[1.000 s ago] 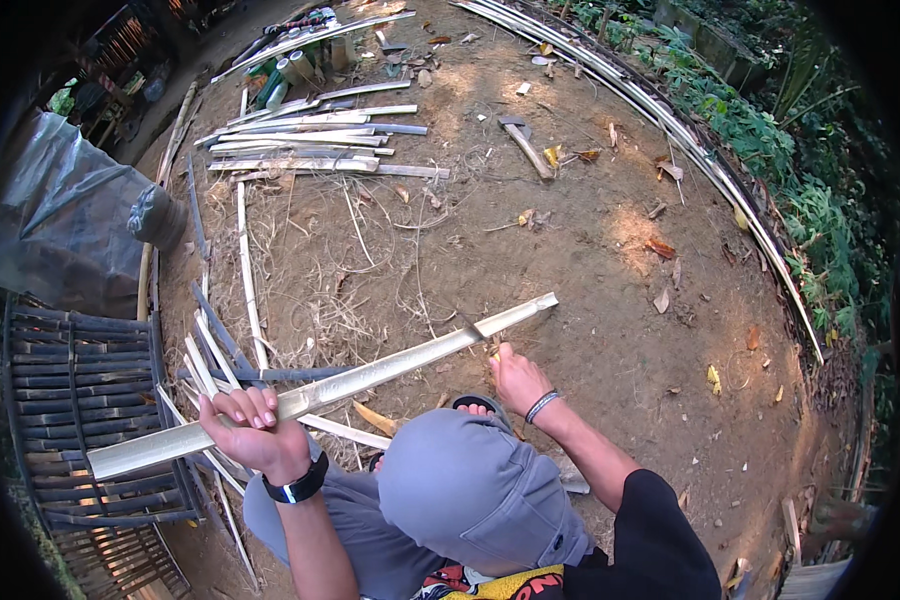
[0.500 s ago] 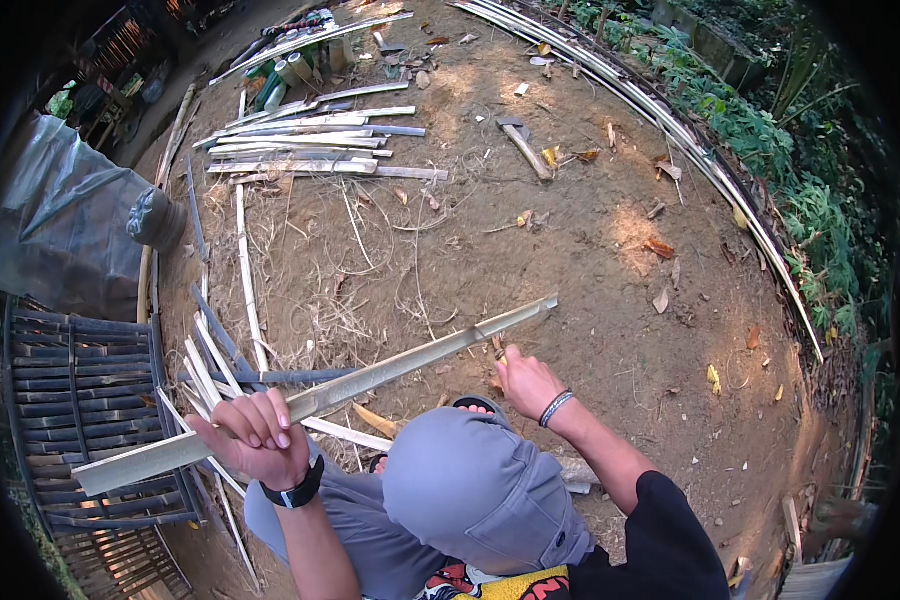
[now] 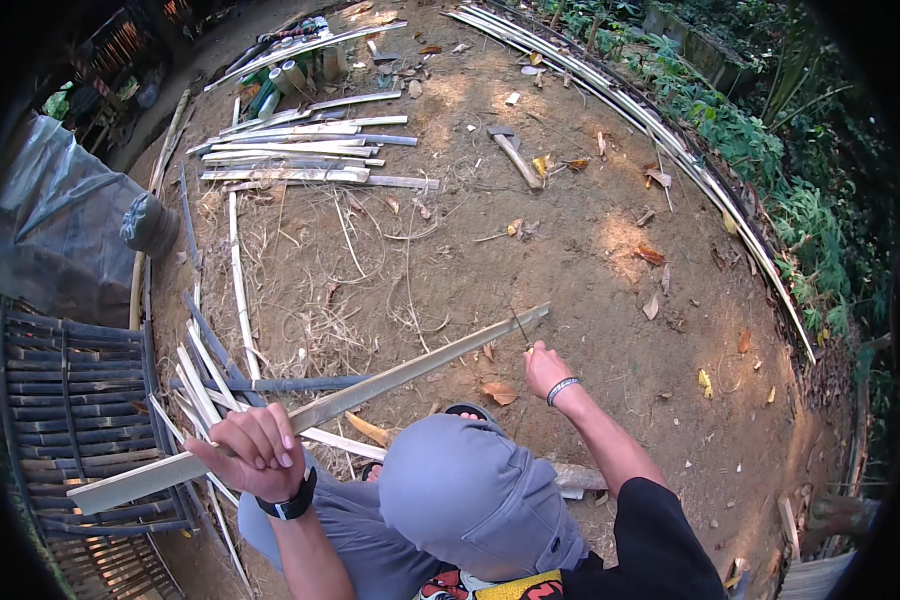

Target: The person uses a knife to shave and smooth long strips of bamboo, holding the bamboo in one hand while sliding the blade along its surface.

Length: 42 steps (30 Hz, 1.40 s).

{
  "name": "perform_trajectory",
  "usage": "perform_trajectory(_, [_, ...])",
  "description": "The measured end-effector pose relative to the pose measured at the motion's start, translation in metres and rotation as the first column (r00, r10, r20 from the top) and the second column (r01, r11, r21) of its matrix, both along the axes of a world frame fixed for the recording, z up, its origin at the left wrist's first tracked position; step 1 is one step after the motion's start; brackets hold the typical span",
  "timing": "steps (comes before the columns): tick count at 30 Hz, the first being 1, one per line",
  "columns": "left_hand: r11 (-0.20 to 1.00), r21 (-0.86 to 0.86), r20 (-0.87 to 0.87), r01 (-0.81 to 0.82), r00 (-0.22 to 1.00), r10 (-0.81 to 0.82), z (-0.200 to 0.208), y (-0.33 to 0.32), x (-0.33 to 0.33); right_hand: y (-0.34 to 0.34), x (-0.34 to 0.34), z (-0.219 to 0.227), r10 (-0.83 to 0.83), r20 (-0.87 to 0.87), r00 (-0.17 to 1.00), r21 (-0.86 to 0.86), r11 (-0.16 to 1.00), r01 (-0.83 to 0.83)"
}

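Observation:
A long, pale split-bamboo slat (image 3: 420,369) runs slantwise in front of me, its near left end low and its far right end raised. My left hand (image 3: 255,452) is closed round it toward the left end, with the thumb sticking out. By the right end, my right hand (image 3: 550,374) is closed on the handle of a thin knife (image 3: 519,324). The knife's dark, narrow blade crosses the slat close to its tip; whether it touches the slat I cannot tell. Most of the handle is hidden in my fist.
Several split slats (image 3: 300,150) are piled at the far left, more (image 3: 205,375) beside my left hand. A hatchet (image 3: 515,158) lies on the soil. Long strips (image 3: 660,130) edge the plants at right. A bamboo rack (image 3: 90,420) and plastic-covered heap (image 3: 60,230) stand left.
My right hand has moved right along the slat toward its far end, and the knife blade now shows clearly. My left hand has kept its hold, with the slat slightly lower at the left.

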<state>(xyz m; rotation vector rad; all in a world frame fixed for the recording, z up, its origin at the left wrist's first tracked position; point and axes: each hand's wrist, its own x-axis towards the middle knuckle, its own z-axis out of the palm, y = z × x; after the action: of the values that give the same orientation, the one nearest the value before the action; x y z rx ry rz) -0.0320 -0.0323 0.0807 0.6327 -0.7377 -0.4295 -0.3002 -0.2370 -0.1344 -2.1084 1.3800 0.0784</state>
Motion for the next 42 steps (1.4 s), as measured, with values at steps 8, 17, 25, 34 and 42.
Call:
perform_trajectory(8, [1.0, 0.009, -0.022, -0.007, 1.0, 0.007, 0.0, -0.004, -0.001, -0.013, -0.005, -0.009, -0.058, 0.002, 0.998, -0.003, 0.998, 0.058])
perform_trajectory(17, [1.0, 0.016, -0.051, -0.026, 0.998, 0.027, 0.0, -0.003, 0.003, -0.015, 0.001, -0.017, 0.02, 0.005, 1.0, 0.006, 1.0, -0.02])
perform_trajectory(25, [1.0, 0.008, 0.021, -0.003, 1.0, 0.003, 0.002, -0.001, 0.001, -0.012, 0.011, -0.003, 0.072, -0.041, 0.997, 0.037, 0.997, -0.07])
perform_trajectory(34, [1.0, 0.01, 0.011, -0.001, 1.0, 0.001, 0.001, 0.0, 0.002, -0.019, -0.006, -0.016, 0.057, -0.066, 0.996, 0.087, 0.995, -0.051])
perform_trajectory(42, [1.0, 0.007, 0.043, 0.0, 0.999, 0.0, 0.005, -0.002, 0.001, -0.045, -0.019, -0.062, -0.003, -0.064, 0.998, 0.057, 0.998, 0.006])
